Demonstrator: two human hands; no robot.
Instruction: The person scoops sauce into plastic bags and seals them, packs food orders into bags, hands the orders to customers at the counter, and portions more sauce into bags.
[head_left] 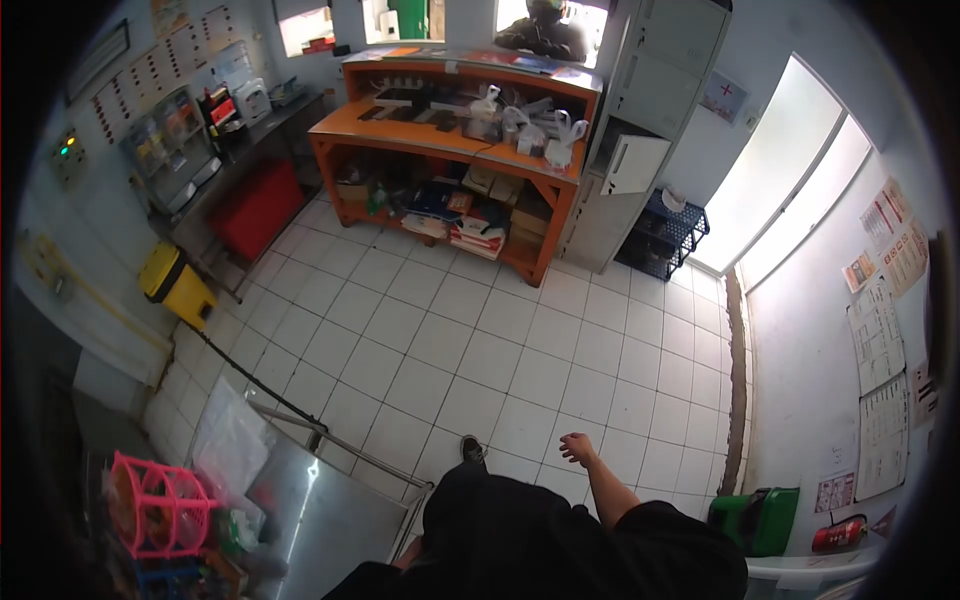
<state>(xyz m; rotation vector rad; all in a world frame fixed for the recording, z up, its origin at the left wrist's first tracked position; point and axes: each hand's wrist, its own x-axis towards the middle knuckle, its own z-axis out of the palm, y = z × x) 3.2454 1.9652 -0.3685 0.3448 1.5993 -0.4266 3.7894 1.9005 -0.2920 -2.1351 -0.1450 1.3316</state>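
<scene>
My right hand (pixel 576 449) hangs over the white tiled floor, to the right of my body. Its fingers are loosely bent and a little apart, and nothing shows in them. Of my left arm only a small strip of skin shows beside the dark clothing, near a metal table (pixel 335 510); the left hand itself is hidden. On that table stand a pink plastic basket (pixel 165 505) and a clear plastic bag (pixel 232 440). One shoe (pixel 473 450) shows on the floor.
An orange counter (pixel 450 145) with plastic bags (pixel 485 118) stands ahead, beside grey lockers (pixel 655 80) with one door open. A yellow bin (pixel 178 283) and red box (pixel 257 208) are left. At right are a bright doorway (pixel 785 170), green bin (pixel 755 520) and fire extinguisher (pixel 838 535).
</scene>
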